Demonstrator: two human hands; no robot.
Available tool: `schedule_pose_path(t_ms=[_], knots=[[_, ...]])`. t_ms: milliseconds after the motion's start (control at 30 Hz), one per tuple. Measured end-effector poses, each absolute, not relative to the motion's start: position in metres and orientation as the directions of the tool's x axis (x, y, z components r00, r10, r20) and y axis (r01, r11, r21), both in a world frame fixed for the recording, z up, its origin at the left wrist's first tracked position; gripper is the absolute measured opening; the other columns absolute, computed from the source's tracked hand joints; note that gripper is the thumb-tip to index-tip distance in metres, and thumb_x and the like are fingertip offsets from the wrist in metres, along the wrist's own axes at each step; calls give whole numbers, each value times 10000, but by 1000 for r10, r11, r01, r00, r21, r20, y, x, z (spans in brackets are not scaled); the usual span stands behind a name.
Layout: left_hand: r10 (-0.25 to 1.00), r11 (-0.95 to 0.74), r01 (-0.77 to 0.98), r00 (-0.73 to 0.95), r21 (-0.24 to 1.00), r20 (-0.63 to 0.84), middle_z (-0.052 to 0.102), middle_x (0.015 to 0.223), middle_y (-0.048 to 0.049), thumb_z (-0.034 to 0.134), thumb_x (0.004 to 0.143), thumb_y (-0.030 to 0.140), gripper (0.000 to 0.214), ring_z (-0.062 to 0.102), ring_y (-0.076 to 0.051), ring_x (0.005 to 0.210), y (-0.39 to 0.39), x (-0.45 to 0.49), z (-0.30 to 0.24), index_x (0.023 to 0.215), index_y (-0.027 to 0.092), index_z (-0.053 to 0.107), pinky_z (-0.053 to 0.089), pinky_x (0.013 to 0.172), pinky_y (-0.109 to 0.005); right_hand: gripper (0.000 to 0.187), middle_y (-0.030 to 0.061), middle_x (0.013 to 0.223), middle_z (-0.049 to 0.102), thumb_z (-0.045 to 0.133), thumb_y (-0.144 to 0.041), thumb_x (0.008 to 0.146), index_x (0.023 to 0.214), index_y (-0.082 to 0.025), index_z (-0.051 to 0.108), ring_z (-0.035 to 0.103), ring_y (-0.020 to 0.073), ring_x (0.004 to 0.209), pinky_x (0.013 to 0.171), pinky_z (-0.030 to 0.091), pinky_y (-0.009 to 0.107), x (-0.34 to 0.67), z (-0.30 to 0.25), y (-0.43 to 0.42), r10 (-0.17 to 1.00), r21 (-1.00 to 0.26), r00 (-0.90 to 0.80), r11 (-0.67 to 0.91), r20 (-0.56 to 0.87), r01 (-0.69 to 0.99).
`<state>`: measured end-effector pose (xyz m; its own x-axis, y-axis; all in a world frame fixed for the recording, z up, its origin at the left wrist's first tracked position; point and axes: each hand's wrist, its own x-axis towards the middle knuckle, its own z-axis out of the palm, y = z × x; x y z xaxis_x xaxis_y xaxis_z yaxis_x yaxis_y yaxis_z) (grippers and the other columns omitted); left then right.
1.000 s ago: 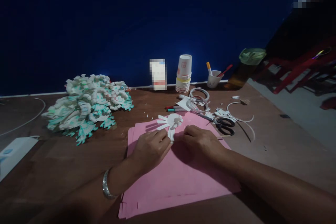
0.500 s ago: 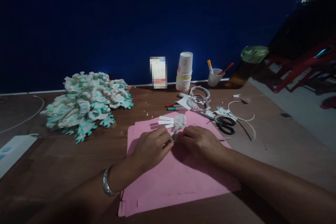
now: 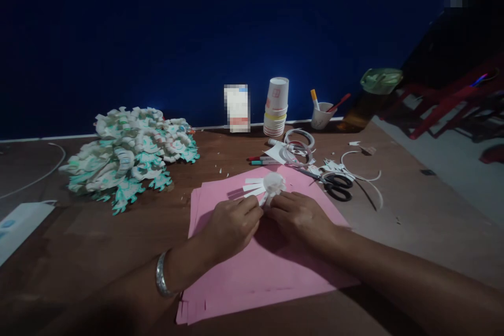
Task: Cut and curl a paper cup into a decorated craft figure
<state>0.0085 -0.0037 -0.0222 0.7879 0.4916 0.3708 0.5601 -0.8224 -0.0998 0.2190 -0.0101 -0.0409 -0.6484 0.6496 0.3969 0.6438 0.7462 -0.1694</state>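
A white cut paper cup (image 3: 271, 184) with fringed strips lies on a stack of pink paper sheets (image 3: 260, 268) on the brown table. My left hand (image 3: 232, 226) and my right hand (image 3: 301, 215) meet just below it, fingers curled and pinching its near strips. A silver bracelet (image 3: 161, 281) sits on my left wrist. Both hands rest on the pink paper.
A heap of white and teal cut paper cups (image 3: 129, 157) lies at the left. Stacked paper cups (image 3: 276, 107), a cup with pens (image 3: 322, 114), markers (image 3: 262, 160), tape rings (image 3: 299, 139) and black scissors (image 3: 336, 187) sit beyond. A white box (image 3: 19, 228) is at the far left.
The cut cup has turned and shifted a little to the right between my fingers; both hands stay pinched together at its near edge.
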Motion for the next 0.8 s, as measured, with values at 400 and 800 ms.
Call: schedule_pose_path(t_ms=[400,800], knots=[[646,-763,633,743,131,176,608,954,-18,550,886,140,106,584,-165,758,-4,7,-18,966,202,578,455,589,-288,158,68,815,652,540,-38,910,846,-135,648,549,210,752,662,390,330,221,-45,-8,532,-56,-702,814,473,579],[371,-837,462,873,-293,316,563,713,-37,503,915,107,223,518,-199,631,-6,4,-22,715,177,574,374,536,-361,153,47,764,630,594,-27,832,758,-156,630,497,195,684,623,321,344,221,-51,-10,588,-22,-683,765,433,644]])
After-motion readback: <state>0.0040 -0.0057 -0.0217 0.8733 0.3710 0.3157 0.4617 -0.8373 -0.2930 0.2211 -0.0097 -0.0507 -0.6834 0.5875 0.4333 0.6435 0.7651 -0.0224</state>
